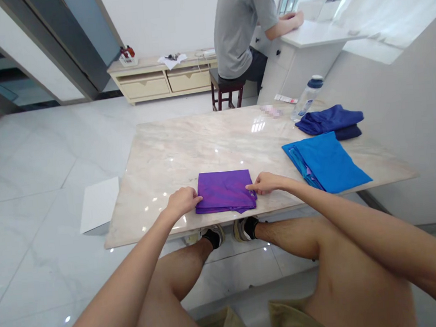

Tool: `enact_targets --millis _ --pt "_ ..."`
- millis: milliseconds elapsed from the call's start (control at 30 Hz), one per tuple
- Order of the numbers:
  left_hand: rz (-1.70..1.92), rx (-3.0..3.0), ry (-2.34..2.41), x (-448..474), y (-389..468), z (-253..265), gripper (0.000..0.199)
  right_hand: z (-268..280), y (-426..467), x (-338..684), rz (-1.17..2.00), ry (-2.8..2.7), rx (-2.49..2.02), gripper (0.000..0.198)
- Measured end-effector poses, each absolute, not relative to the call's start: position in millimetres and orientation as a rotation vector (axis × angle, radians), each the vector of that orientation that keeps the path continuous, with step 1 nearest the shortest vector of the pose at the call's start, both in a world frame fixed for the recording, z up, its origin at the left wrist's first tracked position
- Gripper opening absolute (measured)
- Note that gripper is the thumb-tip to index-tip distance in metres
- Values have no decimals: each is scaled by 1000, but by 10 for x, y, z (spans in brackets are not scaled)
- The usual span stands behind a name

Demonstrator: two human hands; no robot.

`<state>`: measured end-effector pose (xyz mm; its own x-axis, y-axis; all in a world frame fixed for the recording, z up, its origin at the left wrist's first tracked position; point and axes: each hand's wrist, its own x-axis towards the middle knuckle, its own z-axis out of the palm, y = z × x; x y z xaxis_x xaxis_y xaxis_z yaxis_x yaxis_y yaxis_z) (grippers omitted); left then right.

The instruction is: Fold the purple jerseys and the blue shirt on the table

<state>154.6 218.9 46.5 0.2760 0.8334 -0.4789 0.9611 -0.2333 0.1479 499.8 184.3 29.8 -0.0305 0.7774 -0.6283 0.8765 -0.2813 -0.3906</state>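
A purple cloth [225, 191], folded into a flat rectangle, lies near the front edge of the marble-look table [185, 141]. My left hand [183, 201] pinches its left edge between thumb and curled fingers. At the opposite side my right hand [267, 182] grips the right edge, thumb lying on top of the fabric. Layers show along the cloth's front side, and a small corner pokes out there. To the right of my right hand lies a folded bright blue cloth [334, 161], with other fabric showing at its left side.
A dark blue cloth [331, 120] sits crumpled behind the bright blue one, near a clear water bottle [307, 98]. Beyond the table a person [239, 29] sits on a stool [227, 87] at a white counter. A white box [100, 204] stands left of the table.
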Motion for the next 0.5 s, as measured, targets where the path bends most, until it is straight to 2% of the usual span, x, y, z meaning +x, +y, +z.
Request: enact_targets --millis 167,300,500 --pt "-503 2134 1643 1519 2225 573 39 181 1908 4992 -994 1903 2202 60" --pt "-453 2132 1717 1431 2295 672 43 149 1980 4864 -1307 1681 2356 54" --pt "-214 2074 1845 1255 2396 890 43 266 1952 4468 -1803 1374 2751 21"
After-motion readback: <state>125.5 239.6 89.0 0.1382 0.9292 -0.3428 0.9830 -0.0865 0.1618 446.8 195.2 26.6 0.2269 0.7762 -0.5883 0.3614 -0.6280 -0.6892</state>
